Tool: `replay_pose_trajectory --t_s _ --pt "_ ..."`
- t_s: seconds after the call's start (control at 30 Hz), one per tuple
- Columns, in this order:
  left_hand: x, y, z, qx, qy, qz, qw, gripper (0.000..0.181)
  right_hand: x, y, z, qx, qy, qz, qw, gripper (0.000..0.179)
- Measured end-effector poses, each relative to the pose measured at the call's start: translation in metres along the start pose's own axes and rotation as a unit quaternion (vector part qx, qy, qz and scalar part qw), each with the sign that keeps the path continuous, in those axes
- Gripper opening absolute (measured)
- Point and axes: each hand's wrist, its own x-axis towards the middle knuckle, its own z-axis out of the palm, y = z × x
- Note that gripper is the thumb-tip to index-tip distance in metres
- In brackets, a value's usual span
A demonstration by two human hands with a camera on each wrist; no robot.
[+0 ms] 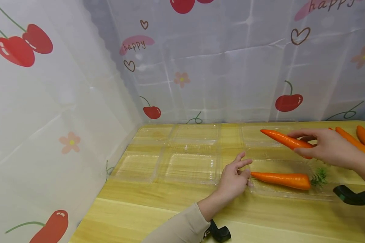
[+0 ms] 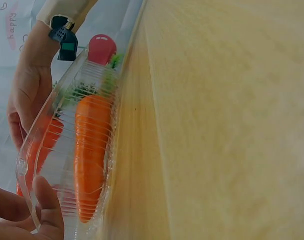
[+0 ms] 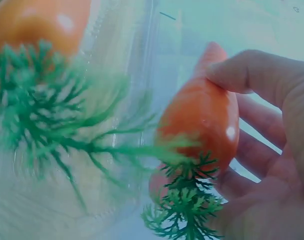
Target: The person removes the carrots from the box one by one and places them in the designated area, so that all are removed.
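My right hand [image 1: 328, 146] holds an orange carrot [image 1: 281, 138] by its thick end, above a clear plastic container [image 1: 280, 195]. In the right wrist view the thumb and fingers wrap this carrot [image 3: 201, 125], with its green leafy top [image 3: 189, 200] hanging below. A second carrot [image 1: 283, 180] lies inside the container, tip to the left and leaves [image 1: 319, 177] to the right. My left hand [image 1: 234, 177] grips the container's left edge; in the left wrist view the thumb [image 2: 49, 207] lies against the ribbed wall, with the rim between it and the fingers.
More carrots [image 1: 354, 141] lie at the table's right end. Several clear containers, such as one near the middle [image 1: 190, 168], stand on the wooden table [image 1: 134, 206] to the left and behind. A cherry-print sheet [image 1: 200, 67] hangs behind and at the left.
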Motion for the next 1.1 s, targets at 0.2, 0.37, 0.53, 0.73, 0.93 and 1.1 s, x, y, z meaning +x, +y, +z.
replay_pose_trajectory --t_s 0.2,0.37,0.53,0.73,0.93,1.1 --pt "0.0 0.0 0.0 -0.005 0.003 -0.007 1.0 0.035 -0.003 0.004 -0.007 0.01 0.028 0.017 0.9994 0.055" --pt "0.0 -0.001 0.0 -0.007 0.002 -0.01 0.9999 0.035 -0.01 0.008 -0.009 0.023 0.058 0.036 0.9974 0.055" --pt "0.0 0.0 0.0 -0.005 -0.001 -0.005 1.0 0.035 -0.019 0.023 -0.009 0.042 0.089 0.079 0.9921 0.063" --pt "0.001 0.001 0.001 -0.011 -0.003 -0.008 0.9999 0.035 -0.004 0.125 0.022 0.052 0.168 0.087 0.9805 0.068" --pt "0.001 0.006 -0.002 -0.013 0.004 -0.011 0.9999 0.035 -0.031 0.073 0.007 0.11 0.24 0.067 0.9621 0.047" --pt "0.001 0.008 -0.002 -0.012 -0.001 -0.01 0.9999 0.035 -0.049 0.067 0.003 0.131 0.289 0.081 0.9448 0.04"
